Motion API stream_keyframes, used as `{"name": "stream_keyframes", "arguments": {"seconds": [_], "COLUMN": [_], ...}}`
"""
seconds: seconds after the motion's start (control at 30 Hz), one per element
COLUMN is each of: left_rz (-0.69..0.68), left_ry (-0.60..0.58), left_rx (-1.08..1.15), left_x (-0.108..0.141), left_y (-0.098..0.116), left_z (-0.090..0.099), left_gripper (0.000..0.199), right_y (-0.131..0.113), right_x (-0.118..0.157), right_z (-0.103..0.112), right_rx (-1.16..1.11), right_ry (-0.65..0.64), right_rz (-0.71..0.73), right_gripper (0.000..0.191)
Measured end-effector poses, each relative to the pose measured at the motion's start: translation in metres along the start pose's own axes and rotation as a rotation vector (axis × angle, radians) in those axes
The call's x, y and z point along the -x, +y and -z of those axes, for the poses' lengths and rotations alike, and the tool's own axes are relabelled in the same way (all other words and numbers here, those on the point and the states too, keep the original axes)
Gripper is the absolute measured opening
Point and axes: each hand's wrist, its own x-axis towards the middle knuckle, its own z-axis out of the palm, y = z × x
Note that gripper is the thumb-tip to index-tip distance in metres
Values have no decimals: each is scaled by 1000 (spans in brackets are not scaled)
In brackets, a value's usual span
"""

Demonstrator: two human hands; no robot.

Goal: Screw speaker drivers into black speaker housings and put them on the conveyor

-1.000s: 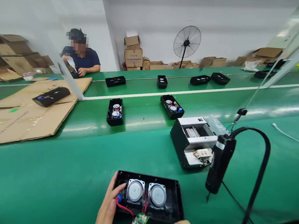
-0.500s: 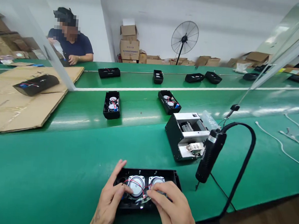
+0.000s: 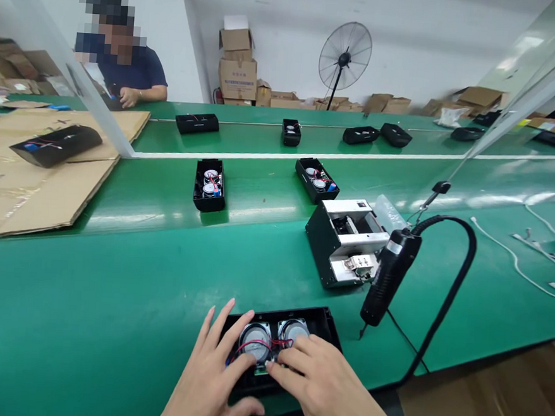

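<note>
A black speaker housing lies open on the green bench in front of me. Two round speakers sit in it, the left one and the right one, with red and black wires across them. My left hand rests over the housing's left end, fingers spread, its thumb bent down beside the left speaker. My right hand has its fingertips pinched together at a small green board near the housing's front wall. What those fingertips hold is too small to make out.
An electric screwdriver hangs at the right, beside a silver and black machine. More housings, such as one at the left and one at the middle, lie beyond. A person sits behind cardboard.
My left hand has shifted over the housing and spread its fingers. My right hand's fingers have moved slightly, and the small board now lies flatter by the front wall. The view has tilted slightly.
</note>
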Motion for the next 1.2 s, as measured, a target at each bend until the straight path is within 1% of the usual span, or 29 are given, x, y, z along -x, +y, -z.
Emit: {"name": "stream_keyframes", "arguments": {"seconds": [0.07,0.1,0.17,0.27,0.33,0.4,0.47,0.5,0.6,0.7,0.73,0.8,0.87,0.97,1.07,1.2], "left_rz": [-42,-53,-62,-32,-25,-30,-27,-18,0,-9,-14,-18,-24,-47,-61,-88], "left_ry": [-56,-61,-50,-36,-44,-51,-46,-41,-20,4,7,-1,-8,10,37,21], "left_rx": [-73,-81,-66,-21,-1,5,26,42,84,95,102,127,169,237,258,223], "left_x": [-3,-4,-3,0,1,-1,-4,-5,-8,-9,-8,-8,-9,-14,-17,-16], "left_y": [-3,-4,-4,-3,-1,1,2,3,3,0,-2,-6,-10,-14,-15,-16], "left_z": [-1,-2,-6,-9,-9,-6,-3,-2,-2,-7,-8,-10,-10,-7,-6,-6], "left_gripper": [46,44,37,27,24,22,15,14,20,26,28,29,22,5,13,16], "right_y": [-2,-3,-3,-2,-3,-5,-7,-8,-10,-12,-12,-13,-11,-5,0,-2], "right_x": [-4,-6,-9,-11,-10,-9,-7,-6,-3,-1,-1,-2,-4,-9,-13,-14], "right_z": [-2,-2,-1,3,6,8,9,8,2,-6,-7,-8,-5,-1,-4,-16], "right_rx": [-13,-28,-64,-90,-99,-119,-151,-163,-162,-94,-70,-47,-78,-176,-260,-264], "right_ry": [-35,-62,-110,-134,-145,-156,-158,-154,-127,-48,-21,8,-8,-60,-114,-142], "right_rz": [-7,-17,-45,-82,-92,-101,-115,-124,-144,-124,-107,-78,-68,-63,-69,-95], "right_gripper": [18,19,21,22,23,20,17,17,19,15,16,23,30,29,27,28]}}
